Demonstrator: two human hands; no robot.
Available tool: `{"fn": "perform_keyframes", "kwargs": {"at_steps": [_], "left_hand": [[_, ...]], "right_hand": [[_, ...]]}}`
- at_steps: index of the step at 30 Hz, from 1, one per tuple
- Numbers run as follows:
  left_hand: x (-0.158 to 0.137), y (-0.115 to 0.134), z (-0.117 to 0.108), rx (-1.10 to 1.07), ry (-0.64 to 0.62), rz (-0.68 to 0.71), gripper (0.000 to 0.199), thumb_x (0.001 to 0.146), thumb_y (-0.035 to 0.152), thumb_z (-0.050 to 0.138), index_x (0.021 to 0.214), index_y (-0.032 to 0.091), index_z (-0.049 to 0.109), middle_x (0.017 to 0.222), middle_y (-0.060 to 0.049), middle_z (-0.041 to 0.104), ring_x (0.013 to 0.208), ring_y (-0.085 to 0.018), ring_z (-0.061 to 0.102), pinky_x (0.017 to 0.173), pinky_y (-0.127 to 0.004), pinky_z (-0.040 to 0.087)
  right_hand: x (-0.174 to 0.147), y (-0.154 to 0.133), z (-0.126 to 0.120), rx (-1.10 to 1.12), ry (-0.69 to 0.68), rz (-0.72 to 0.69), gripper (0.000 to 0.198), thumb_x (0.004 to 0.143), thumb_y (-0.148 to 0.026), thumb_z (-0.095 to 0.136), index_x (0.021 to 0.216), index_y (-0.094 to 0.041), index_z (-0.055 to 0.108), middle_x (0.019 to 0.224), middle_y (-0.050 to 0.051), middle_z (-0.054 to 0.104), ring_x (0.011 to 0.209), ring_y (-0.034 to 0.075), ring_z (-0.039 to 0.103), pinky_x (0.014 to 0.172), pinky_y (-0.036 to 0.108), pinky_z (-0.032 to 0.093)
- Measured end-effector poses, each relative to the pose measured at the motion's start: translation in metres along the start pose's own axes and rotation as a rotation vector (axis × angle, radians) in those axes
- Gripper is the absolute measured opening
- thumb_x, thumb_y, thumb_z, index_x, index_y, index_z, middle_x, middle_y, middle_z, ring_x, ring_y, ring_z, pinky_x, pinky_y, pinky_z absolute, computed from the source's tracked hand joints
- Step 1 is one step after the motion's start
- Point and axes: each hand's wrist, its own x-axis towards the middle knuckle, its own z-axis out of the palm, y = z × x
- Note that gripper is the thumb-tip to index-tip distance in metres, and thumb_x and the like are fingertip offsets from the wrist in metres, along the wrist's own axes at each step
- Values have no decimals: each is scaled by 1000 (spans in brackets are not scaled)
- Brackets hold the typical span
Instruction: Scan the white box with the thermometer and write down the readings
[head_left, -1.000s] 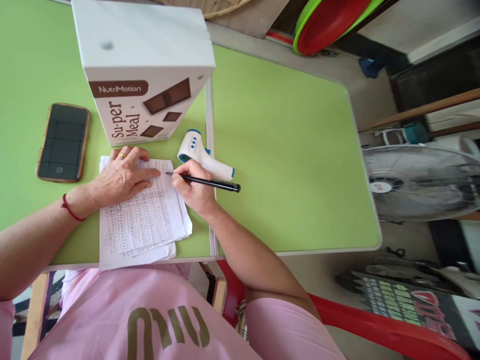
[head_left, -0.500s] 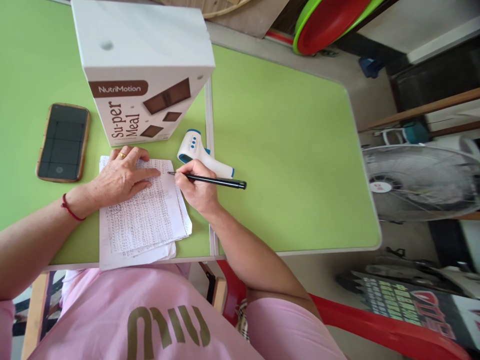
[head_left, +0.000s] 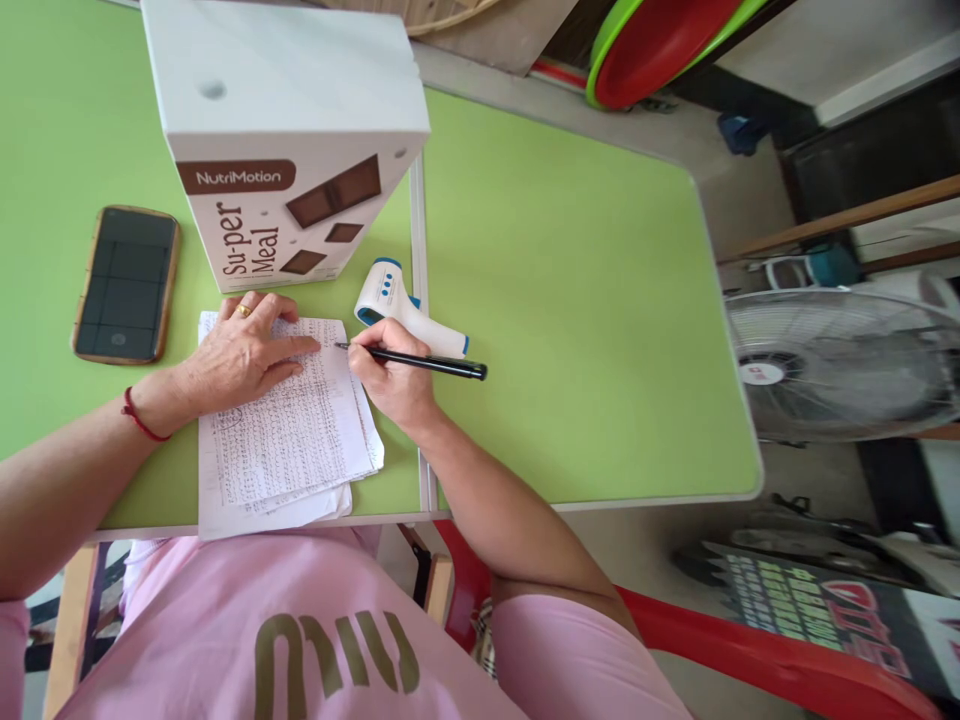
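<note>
A stack of handwritten paper sheets (head_left: 292, 440) lies at the near edge of the green table. My left hand (head_left: 251, 350) rests flat on its upper part, fingers spread, a ring on one finger. Pinched in my right hand (head_left: 394, 375) is a black pen (head_left: 435, 364), its tip at the upper right of the written page. Just beyond that hand lies a white and blue infrared thermometer (head_left: 405, 315), partly covered by my fingers. A white NutriMotion box (head_left: 292, 200) stands behind the papers.
To the left a phone in a brown-edged case (head_left: 127, 285) lies on the green table (head_left: 585, 300). A metal-edged seam runs between the table's two halves. Off its right end stands a fan (head_left: 832, 365). A red chair (head_left: 750, 640) is beside me; red and green basins (head_left: 660, 50) are at the back.
The pen's rear end has swung slightly left and down, with a small shift of my right fingers. My left hand and the papers stay in place.
</note>
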Motion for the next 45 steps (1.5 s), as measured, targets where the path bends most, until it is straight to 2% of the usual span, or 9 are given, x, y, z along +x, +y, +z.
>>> {"fn": "perform_keyframes", "kwargs": {"at_steps": [8,15,24,33,36,38,41,43,45], "left_hand": [[0,0,-2,2,-13,3,31,99,32,48,120,26,70,114,-17,51,97,-32,49,84,-54,43],[-1,-1,-1,10,-11,6,29,98,31,49,118,27,70,114,-16,51,96,-31,49,84,-52,43],[0,-1,-1,3,-34,-9,30,97,32,51,120,28,69,116,-15,49,98,-31,48,86,-52,42],[-1,-3,2,1,9,22,30,99,34,47,118,26,70,114,-16,51,96,-32,50,82,-52,43],[1,-3,-2,-38,78,26,30,101,33,44,115,20,67,110,-14,54,95,-29,52,83,-48,45],[2,0,-11,-57,172,-22,25,101,30,44,113,17,62,105,-12,55,95,-25,53,85,-44,45],[0,6,-27,24,401,-144,18,99,29,50,114,18,52,106,-10,51,101,-23,50,90,-44,44],[-2,7,-35,117,592,-213,25,97,34,55,115,18,45,109,-7,45,107,-22,46,94,-46,42],[-3,2,-37,158,727,-312,38,95,41,59,119,18,40,115,-5,39,112,-21,42,97,-47,42]], "right_hand": [[2,-1,-2,-2,-27,-7,10,80,-22,53,70,-21,49,56,-5,54,49,9,48,50,24,44],[1,2,-2,33,4,-6,12,82,-27,55,71,-20,54,57,-4,57,49,9,50,50,23,43],[0,2,0,17,-22,23,11,81,-27,55,73,-21,54,58,-4,57,51,9,49,52,24,45],[-1,3,-1,23,-15,6,11,82,-28,56,74,-21,54,58,-5,56,50,9,49,51,24,44],[-3,-1,-4,5,19,-50,9,84,-28,57,78,-21,56,63,-4,59,54,10,53,53,25,47],[-4,-5,-6,-36,38,-105,5,85,-27,58,83,-22,56,69,-3,61,60,11,56,58,27,49],[-4,-9,-8,-83,49,-257,3,86,-20,56,87,-23,56,76,-1,61,66,13,57,61,30,49],[-3,-11,-8,-109,45,-380,10,86,-15,55,91,-24,57,77,0,60,70,15,57,62,32,49],[-3,-12,-7,-175,51,-465,16,85,-12,56,93,-24,59,78,1,59,73,16,56,64,33,47]]}}
